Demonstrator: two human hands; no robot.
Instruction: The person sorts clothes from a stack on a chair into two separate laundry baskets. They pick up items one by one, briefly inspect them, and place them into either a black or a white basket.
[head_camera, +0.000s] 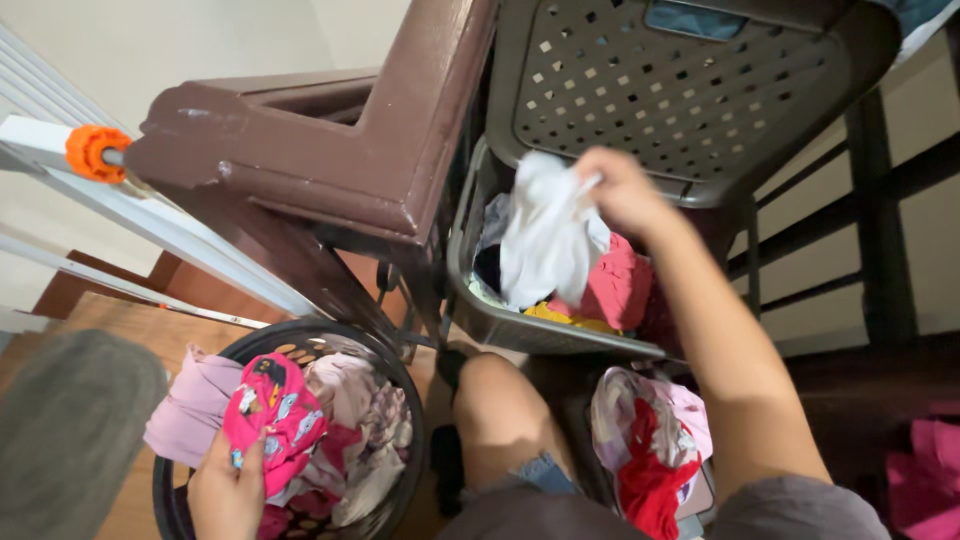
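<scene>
My right hand (622, 190) grips a white garment (547, 238) and holds it over the open grey hamper (470, 290), which holds red, yellow and dark clothes. The hamper's perforated lid (680, 90) is tipped up behind it. My left hand (228, 490) holds a pink patterned garment (275, 415) at the near edge of a round black basket (330, 335) full of pale and pink clothes. My bare knee (500, 400) is between the two containers.
A dark brown wooden stair post and rail (330, 150) stands between the baskets. A white gate bar with an orange knob (92, 150) crosses at left. More red and pink clothes (650, 450) lie by my right leg, and pink cloth (925, 470) at far right.
</scene>
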